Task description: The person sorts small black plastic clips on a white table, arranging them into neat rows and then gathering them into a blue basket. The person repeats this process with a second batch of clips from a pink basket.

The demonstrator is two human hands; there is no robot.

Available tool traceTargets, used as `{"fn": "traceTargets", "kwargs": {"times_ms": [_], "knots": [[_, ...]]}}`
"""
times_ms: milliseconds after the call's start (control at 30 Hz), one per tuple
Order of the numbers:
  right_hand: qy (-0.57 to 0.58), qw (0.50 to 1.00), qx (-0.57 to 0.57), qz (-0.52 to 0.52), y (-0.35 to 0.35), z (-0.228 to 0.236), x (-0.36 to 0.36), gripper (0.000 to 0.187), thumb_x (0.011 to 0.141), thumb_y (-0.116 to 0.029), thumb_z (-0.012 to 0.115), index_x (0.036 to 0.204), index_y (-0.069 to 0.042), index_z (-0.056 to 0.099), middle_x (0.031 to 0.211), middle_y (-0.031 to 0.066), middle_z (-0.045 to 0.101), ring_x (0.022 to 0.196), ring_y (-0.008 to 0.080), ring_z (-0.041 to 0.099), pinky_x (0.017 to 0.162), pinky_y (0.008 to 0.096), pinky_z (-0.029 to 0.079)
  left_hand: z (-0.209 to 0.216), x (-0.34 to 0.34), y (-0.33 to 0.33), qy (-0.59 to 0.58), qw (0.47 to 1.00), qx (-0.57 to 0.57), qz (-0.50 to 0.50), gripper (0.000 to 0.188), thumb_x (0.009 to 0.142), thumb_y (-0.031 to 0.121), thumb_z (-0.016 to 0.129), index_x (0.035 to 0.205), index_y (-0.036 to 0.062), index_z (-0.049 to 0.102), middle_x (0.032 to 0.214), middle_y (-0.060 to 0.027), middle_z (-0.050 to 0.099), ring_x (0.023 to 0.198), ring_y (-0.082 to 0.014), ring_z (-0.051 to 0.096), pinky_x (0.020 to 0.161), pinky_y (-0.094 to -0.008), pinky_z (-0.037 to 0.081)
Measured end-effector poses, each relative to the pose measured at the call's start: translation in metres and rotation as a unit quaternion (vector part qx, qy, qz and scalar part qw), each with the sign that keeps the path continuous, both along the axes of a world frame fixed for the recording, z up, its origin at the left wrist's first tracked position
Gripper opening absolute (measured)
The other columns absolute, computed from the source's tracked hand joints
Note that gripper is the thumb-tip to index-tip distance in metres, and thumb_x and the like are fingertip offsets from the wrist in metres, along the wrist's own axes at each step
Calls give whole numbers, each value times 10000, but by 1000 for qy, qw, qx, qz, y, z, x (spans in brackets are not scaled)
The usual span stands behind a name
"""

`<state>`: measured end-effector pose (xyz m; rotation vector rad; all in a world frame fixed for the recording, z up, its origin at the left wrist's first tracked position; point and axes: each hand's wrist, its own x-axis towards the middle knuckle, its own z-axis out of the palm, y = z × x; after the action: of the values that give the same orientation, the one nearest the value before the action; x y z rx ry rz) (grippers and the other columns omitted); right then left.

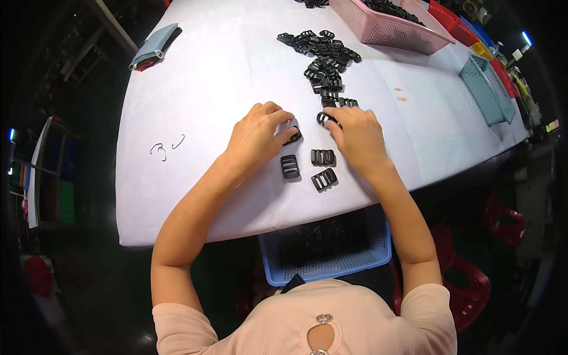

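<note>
Small-parts workshop, white-covered worktable (pixel 207 77), heaped black plastic buckles (pixel 322 53), perforated pink basket (pixel 390 31), blue basket (pixel 322 271) below

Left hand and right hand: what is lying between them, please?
Head view: one buckle at the left hand, another at the right hand, and bare white table between these two.

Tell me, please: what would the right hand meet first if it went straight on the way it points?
Past the buckle it touches, the right hand would probably meet the pile of black buckles first; depth is unclear.
</note>
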<state>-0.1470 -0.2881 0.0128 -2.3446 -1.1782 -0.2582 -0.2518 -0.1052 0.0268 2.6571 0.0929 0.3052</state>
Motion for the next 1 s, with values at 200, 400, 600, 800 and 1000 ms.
{"fn": "traceTargets", "kwargs": {"times_ms": [200,400,600,800,1000], "knots": [[150,988,7,31,-8,20,3,218,826,-238,660,955,-75,722,925,105,656,826,289,642,774,373,497,-2,0,2,-2,1000,-6,3,232,863,195,644,1051,63,683,1052,-93,638,952,-263,586,839,-371,481],[121,992,22,-10,-26,12,71,150,809,-171,671,936,-132,740,956,77,635,957,254,606,830,358,479,-3,2,4,-6,1000,6,-5,224,869,190,637,1046,63,686,1048,-101,643,944,-263,591,838,-372,482],[136,991,5,-20,-41,16,82,205,761,-152,702,961,-122,734,1007,83,627,999,263,580,873,372,463,4,9,-1,-23,998,-52,-12,216,878,156,622,1064,65,683,1079,-105,643,960,-263,590,843,-366,483],[50,995,-64,55,-32,17,57,274,751,-175,738,1007,-82,712,1005,61,646,1026,252,562,916,364,449,4,53,-25,-119,983,29,-136,272,872,44,552,1120,74,659,1157,-81,633,995,-284,578,839,-367,498],[107,988,1,112,-36,24,55,248,759,-143,727,997,-75,715,1012,64,658,1033,250,565,921,351,443,-7,65,-16,-92,981,94,-140,380,724,-58,516,1023,81,704,1048,-52,692,936,-271,613,813,-382,513]]}}
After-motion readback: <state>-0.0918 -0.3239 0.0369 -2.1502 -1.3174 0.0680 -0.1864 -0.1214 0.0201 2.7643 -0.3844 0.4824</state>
